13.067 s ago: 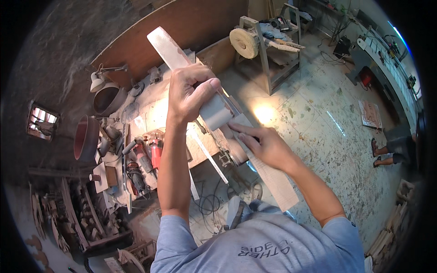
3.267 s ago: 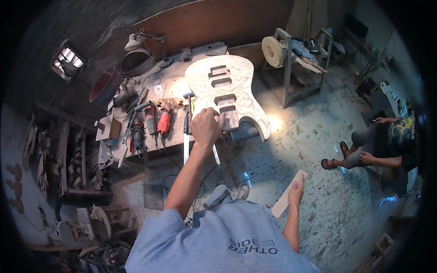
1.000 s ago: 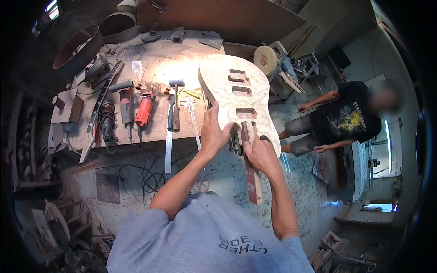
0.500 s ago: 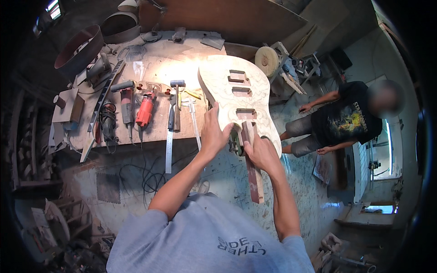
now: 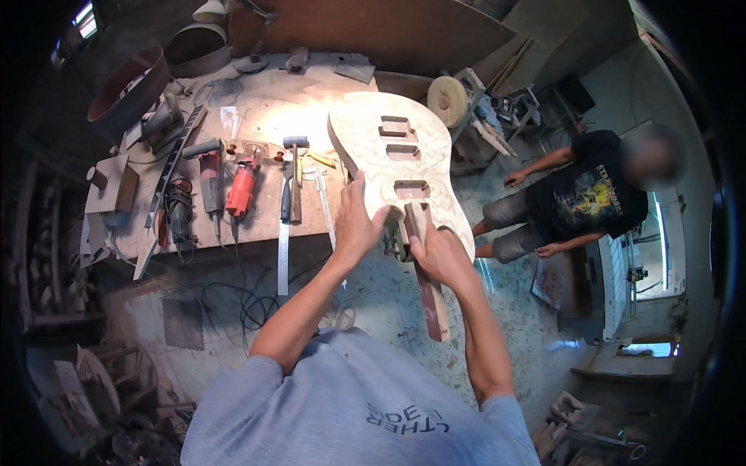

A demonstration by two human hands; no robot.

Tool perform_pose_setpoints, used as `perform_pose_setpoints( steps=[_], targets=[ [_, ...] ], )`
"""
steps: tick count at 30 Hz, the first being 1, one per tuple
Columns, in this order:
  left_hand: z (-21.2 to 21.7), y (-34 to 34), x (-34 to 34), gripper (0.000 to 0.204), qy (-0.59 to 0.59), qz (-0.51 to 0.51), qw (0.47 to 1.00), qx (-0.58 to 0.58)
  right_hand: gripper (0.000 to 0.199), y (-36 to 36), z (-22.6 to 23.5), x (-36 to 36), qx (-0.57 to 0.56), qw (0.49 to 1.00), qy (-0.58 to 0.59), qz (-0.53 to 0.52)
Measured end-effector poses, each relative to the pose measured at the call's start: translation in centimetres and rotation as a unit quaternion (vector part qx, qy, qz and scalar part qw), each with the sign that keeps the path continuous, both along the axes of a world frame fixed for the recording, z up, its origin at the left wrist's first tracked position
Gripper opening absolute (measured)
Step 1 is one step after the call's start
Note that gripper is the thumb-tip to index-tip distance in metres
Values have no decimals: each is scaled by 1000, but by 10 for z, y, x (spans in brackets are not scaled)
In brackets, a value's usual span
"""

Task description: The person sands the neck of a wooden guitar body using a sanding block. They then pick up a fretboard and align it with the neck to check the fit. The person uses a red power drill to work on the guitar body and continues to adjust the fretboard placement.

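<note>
A pale wooden guitar body (image 5: 431, 169) with three rectangular cut-outs lies over the bench's right end, its lower part jutting toward me. My left hand (image 5: 359, 227) is closed on its left edge, thumb near the neck end. A long wooden bar (image 5: 432, 307), reddish-brown and pale, runs from the body's neck end back toward me. Around this bar my right hand (image 5: 441, 256) is closed, thumb on top. Between my hands, under the body, shows part of a dark green metal thing (image 5: 393, 239), mostly hidden.
The bench (image 5: 268, 213) bears a red power tool (image 5: 242, 190), a grey-and-red grinder (image 5: 210, 182), a hammer (image 5: 296, 175), a steel ruler (image 5: 284, 260) and a fretted neck (image 5: 172, 163). Cables (image 5: 245, 299) lie on the floor. Another person (image 5: 590, 190) stands at the right.
The whole scene has shifted slightly left and up in the picture. Both hands keep their hold on the guitar body and the wooden bar, and the other person stays at the right.
</note>
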State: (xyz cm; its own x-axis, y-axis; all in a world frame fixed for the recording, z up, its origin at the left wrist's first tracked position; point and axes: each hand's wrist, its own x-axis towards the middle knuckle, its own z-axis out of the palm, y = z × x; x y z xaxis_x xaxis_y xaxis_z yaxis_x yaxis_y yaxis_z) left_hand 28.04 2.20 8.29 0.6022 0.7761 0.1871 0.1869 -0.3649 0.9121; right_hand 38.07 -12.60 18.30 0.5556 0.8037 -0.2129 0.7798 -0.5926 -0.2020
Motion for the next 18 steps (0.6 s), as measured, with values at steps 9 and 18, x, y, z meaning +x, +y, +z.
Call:
perform_pose_setpoints(
  steps=[9, 18],
  targets=[
    [3, 1, -3, 85, 1, -5, 1000, 8, 52, 5, 1, 5, -16, 1000, 5, 18],
    [4, 2, -2, 86, 9, -7, 1000, -1, 52, 5, 5, 0, -1, 1000, 14, 11]
  ],
)
